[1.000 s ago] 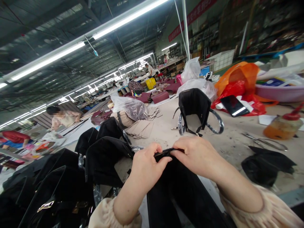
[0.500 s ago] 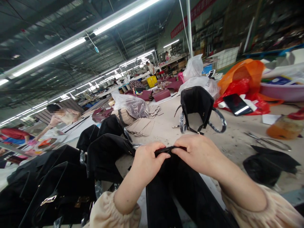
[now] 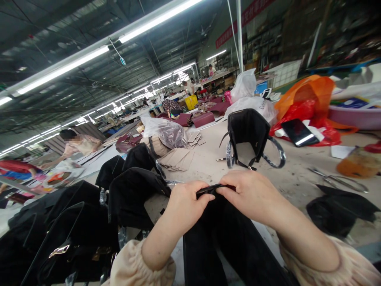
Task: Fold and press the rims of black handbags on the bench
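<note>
Low in the middle of the view hangs a piece of black fabric (image 3: pixel 205 242), its two long panels spreading downward from my hands. My left hand (image 3: pixel 189 202) pinches its top edge between thumb and fingers. Close beside it, my right hand (image 3: pixel 248 194) grips the same edge, with thumb and forefinger closed on it. What lies under my fingers is hidden. Just beyond my hands stands an open black bag (image 3: pixel 248 133) with plastic-wrapped handles. More black bags (image 3: pixel 133 194) crowd up on the left.
Scissors (image 3: pixel 339 179) and black scraps (image 3: pixel 339 210) lie at the right, near a jar of orange stuff (image 3: pixel 358 163). A phone (image 3: pixel 299 132) rests on red plastic. Flat card pieces (image 3: pixel 177 159) are on the table. A co-worker (image 3: pixel 79 143) bends at the far left.
Very little differs. Both hands keep their pinch on the black fabric's edge, and the view has shifted slightly.
</note>
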`<state>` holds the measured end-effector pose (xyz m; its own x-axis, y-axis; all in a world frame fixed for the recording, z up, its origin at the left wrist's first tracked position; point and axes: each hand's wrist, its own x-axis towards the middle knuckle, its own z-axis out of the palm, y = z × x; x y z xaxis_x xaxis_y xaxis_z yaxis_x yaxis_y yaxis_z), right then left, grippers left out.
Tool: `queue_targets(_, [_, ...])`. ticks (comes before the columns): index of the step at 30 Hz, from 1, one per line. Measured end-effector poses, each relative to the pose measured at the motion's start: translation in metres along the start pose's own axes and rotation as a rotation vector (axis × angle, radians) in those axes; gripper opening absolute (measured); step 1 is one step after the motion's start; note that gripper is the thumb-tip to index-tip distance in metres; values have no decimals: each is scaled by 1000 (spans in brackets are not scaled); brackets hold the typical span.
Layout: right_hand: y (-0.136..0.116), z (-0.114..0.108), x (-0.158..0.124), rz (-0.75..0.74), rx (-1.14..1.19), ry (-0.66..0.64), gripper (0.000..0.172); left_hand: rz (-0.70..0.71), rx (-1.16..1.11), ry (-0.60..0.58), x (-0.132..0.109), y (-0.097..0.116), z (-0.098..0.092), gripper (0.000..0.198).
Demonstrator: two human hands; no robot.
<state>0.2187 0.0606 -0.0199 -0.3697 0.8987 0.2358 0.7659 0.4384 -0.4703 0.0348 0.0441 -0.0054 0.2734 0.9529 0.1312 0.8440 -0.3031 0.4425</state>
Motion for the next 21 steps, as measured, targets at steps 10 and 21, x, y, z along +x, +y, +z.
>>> queue_targets(10, [0, 0, 1, 5, 13, 2, 21, 1, -46, 9, 0, -1, 0, 12])
queue_targets(21, [0, 1, 1, -17, 11, 7, 23, -30, -94, 45, -1, -4, 3, 14])
